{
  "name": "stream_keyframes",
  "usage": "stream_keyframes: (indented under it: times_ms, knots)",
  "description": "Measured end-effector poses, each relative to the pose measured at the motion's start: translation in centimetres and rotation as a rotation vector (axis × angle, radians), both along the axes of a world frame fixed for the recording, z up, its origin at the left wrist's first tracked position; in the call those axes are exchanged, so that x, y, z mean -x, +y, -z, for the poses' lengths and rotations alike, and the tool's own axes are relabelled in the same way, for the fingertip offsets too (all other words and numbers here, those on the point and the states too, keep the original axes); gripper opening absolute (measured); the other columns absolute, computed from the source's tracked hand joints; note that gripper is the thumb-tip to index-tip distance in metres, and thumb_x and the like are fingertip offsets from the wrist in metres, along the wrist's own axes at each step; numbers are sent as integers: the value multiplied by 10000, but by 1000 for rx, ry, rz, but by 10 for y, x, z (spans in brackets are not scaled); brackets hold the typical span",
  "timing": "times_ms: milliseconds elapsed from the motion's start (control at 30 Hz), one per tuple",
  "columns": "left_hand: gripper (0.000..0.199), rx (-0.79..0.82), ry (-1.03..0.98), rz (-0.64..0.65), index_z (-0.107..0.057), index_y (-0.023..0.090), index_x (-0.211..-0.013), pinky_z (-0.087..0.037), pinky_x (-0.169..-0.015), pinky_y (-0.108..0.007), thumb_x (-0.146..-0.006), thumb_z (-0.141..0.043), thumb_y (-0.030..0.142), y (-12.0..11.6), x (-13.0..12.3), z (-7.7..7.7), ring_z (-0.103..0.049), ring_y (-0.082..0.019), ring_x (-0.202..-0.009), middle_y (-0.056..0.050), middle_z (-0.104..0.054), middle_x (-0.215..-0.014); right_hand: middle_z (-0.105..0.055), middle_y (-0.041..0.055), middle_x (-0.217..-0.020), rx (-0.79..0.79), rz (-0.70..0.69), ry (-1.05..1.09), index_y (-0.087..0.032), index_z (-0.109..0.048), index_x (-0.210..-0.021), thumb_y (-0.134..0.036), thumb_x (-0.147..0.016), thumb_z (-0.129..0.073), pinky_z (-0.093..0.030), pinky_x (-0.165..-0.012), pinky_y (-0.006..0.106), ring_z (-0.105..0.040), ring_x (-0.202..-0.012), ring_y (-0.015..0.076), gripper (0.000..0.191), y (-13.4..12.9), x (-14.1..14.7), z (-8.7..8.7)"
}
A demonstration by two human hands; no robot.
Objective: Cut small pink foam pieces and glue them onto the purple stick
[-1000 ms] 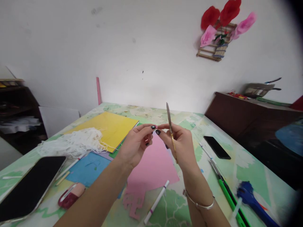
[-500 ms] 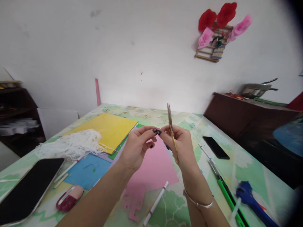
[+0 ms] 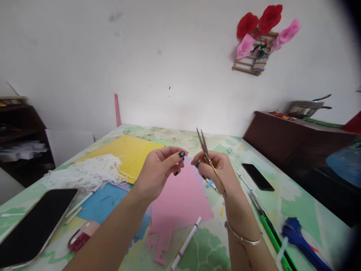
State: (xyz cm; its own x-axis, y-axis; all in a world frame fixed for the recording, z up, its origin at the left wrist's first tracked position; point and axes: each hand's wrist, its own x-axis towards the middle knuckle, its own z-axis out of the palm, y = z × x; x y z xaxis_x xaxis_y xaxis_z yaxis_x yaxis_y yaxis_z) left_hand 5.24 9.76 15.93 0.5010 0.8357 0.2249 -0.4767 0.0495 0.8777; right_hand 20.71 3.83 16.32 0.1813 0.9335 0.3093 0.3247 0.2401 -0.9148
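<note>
Between the thumb and finger of my left hand (image 3: 159,169) is a small pink paper piece (image 3: 186,153), mostly hidden by the fingertips. My right hand (image 3: 216,169) has a pair of scissors (image 3: 207,152) with golden handles hooked over its fingers, the blades pointing up and slightly apart. A narrow gap separates the two hands. Below them lies a sheet of pink paper (image 3: 177,199), with cut pink scraps (image 3: 160,244) at its near edge. A white marker (image 3: 186,242) rests beside those scraps.
On the left are white yarn (image 3: 87,173), yellow paper (image 3: 124,150), blue paper (image 3: 98,203), a large phone (image 3: 36,226) and a maroon-and-pink item (image 3: 81,235). To the right lie a black phone (image 3: 258,177), a green utility knife (image 3: 272,229) and a blue glue gun (image 3: 303,241).
My hands have moved apart, the left one to the left. The small pink piece now shows in my left fingertips. The scissors have tilted and their blades have spread slightly.
</note>
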Motion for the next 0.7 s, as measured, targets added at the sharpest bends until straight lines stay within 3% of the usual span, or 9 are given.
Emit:
stream_keyframes:
  times_ms: [300,533,700]
  knots:
    - [42,-30,26,-12,-718,138,-719,-384,-496,-207,-714,-706,178,4,5,-3,-509,-75,-529,-8,-608,-599,-410,-75,-505,41,-60,-207,-173,-593,-696,-160,-702,-519,-262,-432,202,-356,-436,61,75,-2,11,5]
    - [42,-62,63,49,-696,130,-728,-388,-491,-196,-742,-666,156,3,4,-3,-519,-76,-536,1,-599,-578,-401,-73,-509,17,-54,-225,-178,-578,-688,-161,-713,-510,-261,-434,200,-354,-447,62,75,-1,11,6]
    - [61,-116,98,18,-684,130,-746,-399,-500,-194,-759,-628,149,4,5,0,-516,-74,-544,3,-603,-589,-396,-75,-495,11,-50,-284,-178,-581,-685,-158,-715,-508,-250,-420,195,-347,-440,59,82,-2,11,5]
